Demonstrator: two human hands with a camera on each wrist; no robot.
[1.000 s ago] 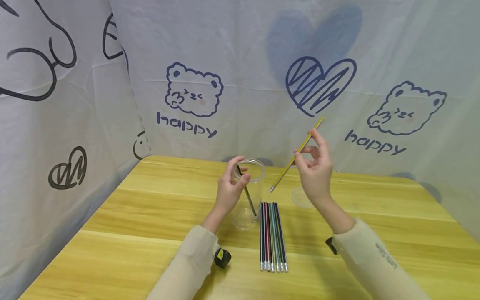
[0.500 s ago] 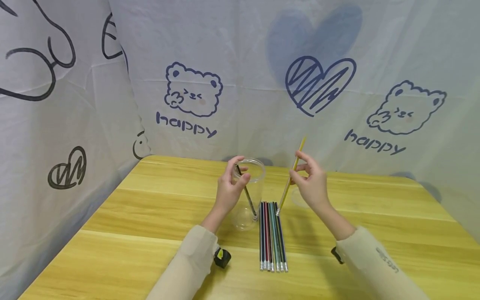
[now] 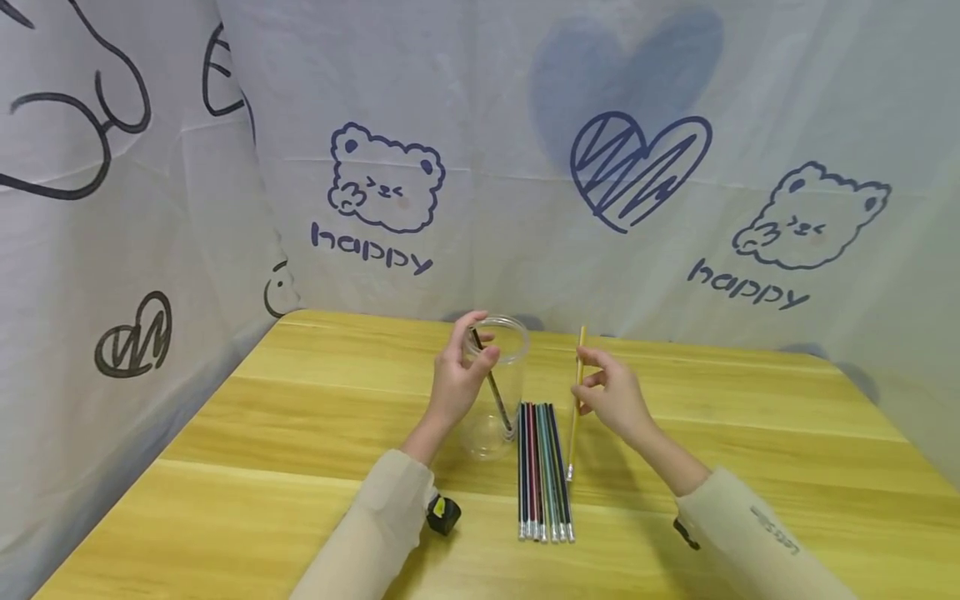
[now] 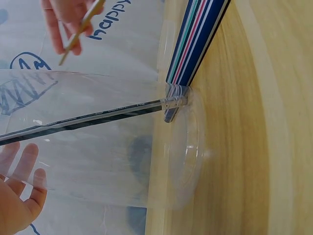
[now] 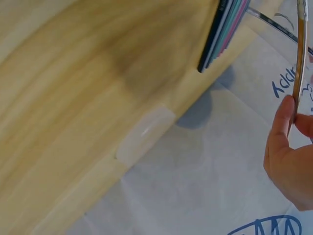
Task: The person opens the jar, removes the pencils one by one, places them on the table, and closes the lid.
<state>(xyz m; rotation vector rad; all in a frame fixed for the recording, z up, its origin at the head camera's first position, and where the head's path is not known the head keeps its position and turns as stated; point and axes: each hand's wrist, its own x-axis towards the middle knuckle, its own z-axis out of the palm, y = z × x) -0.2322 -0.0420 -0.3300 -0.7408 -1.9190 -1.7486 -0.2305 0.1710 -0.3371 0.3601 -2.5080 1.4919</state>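
A tall clear plastic jar [image 3: 514,383] stands on the table, and my left hand [image 3: 459,379] grips it near the rim, thumb in front and fingers behind. Inside leans one dark pencil [image 3: 495,395], metal-capped end at the bottom. My right hand [image 3: 617,398] pinches a yellow pencil [image 3: 574,437] between thumb and fingers, nearly upright with its silver end down. That end is just right of a row of several pencils [image 3: 543,475] lying side by side, silver ends toward me. In the left wrist view the dark pencil [image 4: 88,120] shows through the jar wall.
A clear round lid [image 5: 145,132] lies on the table in the right wrist view; the right hand covers its place in the head view. White cloth [image 3: 510,242] with blue drawings hangs behind the wooden table [image 3: 300,417] and along its left side.
My right hand has come down and slightly left with the yellow pencil, which has turned from slanted to nearly upright. The left hand and jar have stayed in place.
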